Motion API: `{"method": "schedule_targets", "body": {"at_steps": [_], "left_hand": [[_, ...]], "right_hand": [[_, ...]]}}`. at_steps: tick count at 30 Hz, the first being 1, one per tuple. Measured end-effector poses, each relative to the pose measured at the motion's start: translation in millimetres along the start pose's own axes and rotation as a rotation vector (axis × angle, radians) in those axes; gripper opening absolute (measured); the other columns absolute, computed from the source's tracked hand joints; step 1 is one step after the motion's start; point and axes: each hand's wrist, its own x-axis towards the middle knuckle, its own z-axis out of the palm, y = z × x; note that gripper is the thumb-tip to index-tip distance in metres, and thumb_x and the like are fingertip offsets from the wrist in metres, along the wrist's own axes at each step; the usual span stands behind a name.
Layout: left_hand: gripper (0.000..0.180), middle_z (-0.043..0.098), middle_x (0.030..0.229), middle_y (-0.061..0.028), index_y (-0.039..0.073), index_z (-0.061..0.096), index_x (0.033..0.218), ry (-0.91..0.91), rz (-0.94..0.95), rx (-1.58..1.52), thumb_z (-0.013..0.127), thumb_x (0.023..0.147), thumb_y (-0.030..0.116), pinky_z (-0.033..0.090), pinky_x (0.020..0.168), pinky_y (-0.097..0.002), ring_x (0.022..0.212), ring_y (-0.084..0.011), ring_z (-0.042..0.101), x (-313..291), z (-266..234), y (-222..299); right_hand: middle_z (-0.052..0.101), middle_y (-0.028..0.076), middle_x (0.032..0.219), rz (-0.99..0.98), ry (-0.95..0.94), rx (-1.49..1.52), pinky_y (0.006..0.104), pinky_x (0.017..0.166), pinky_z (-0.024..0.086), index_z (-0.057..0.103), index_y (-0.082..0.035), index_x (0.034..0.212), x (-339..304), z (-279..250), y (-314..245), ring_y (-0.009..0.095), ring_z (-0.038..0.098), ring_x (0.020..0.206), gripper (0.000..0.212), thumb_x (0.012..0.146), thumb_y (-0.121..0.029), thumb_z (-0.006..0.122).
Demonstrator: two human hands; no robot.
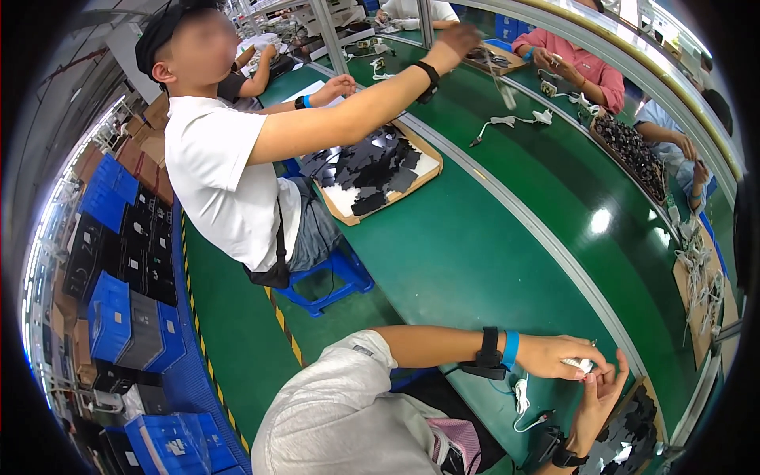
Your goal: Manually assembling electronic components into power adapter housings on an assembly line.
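Observation:
In front of me, over the green work surface, my left hand [550,355] is closed round a small white plastic part [582,365], partly hidden by its fingers. My right hand [599,396] meets it from the right; the thumb and bent fingertips press at the part's lower side while one finger points up. A white cable [521,396] with a plug end hangs or lies just below my left hand. Whether it joins the white part I cannot tell. Beside my right wrist, dark flat sheets [629,431] are piled in a cardboard tray.
A co-worker in white [218,174] on a blue stool [336,281] reaches across the belt [546,182]. Another tray of black sheets [372,166] sits before them. A metal rail [522,214] edges the belt. Across it, people handle white cabled parts; blue crates [111,317] stand left.

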Motion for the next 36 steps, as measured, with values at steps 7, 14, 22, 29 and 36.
{"method": "schedule_targets", "body": {"at_steps": [7, 14, 22, 29, 36], "left_hand": [[0.034, 0.054, 0.107, -0.0108, 0.009, 0.045, 0.133, 0.03, -0.006, -0.036, 0.048, 0.101, 0.018, 0.042, 0.092, -0.0371, 0.105, -0.0249, 0.052, -3.2, 3.4, -5.7], [0.037, 0.052, 0.104, -0.005, 0.008, 0.041, 0.134, 0.065, -0.203, -0.4, 0.049, 0.101, 0.022, 0.044, 0.086, -0.0335, 0.097, -0.0161, 0.052, 1.1, 4.3, -11.1], [0.032, 0.055, 0.124, -0.014, 0.01, 0.039, 0.13, 0.464, -0.146, -0.72, 0.046, 0.103, 0.023, 0.043, 0.101, -0.0376, 0.12, -0.0225, 0.052, -1.5, -11.7, -23.9], [0.032, 0.053, 0.131, -0.0193, 0.011, 0.037, 0.13, 0.397, -0.172, -0.833, 0.048, 0.101, 0.019, 0.043, 0.103, -0.041, 0.123, -0.0273, 0.051, 9.1, 0.7, -26.4], [0.035, 0.053, 0.13, -0.0187, 0.01, 0.038, 0.13, 0.418, -0.114, -0.635, 0.053, 0.099, 0.011, 0.047, 0.1, -0.0419, 0.122, -0.0281, 0.054, 3.0, 5.5, -40.8]], "right_hand": [[0.053, 0.002, 0.094, 0.058, 0.004, -0.06, 0.0235, 0.079, 0.041, 0.037, 0.0, 0.139, -0.5, 0.8, -2.1, 0.01, 0.052, 0.086, 0.055, 0.091, -0.006, 0.063], [0.052, 0.006, 0.104, 0.007, 0.064, -0.096, 0.0257, 0.082, 0.044, 0.044, 0.0, 0.132, -3.1, -6.2, 9.3, 0.012, 0.053, 0.093, 0.041, 0.092, -0.002, 0.057], [0.053, 0.015, 0.12, -0.386, 0.013, -0.753, 0.0321, 0.079, 0.05, 0.053, -0.001, 0.123, 14.4, 51.9, -7.2, 0.028, 0.056, 0.101, 0.044, 0.081, 0.004, 0.065], [0.053, 0.018, 0.123, -0.422, 0.145, -0.886, 0.0357, 0.078, 0.052, 0.051, -0.001, 0.126, 6.6, 43.9, 7.0, 0.032, 0.059, 0.101, 0.054, 0.076, 0.009, 0.068], [0.053, 0.02, 0.123, -0.294, 0.185, -0.736, 0.0375, 0.076, 0.054, 0.047, 0.001, 0.13, 1.9, 50.8, 14.5, 0.032, 0.061, 0.099, 0.058, 0.076, 0.012, 0.064]]}}
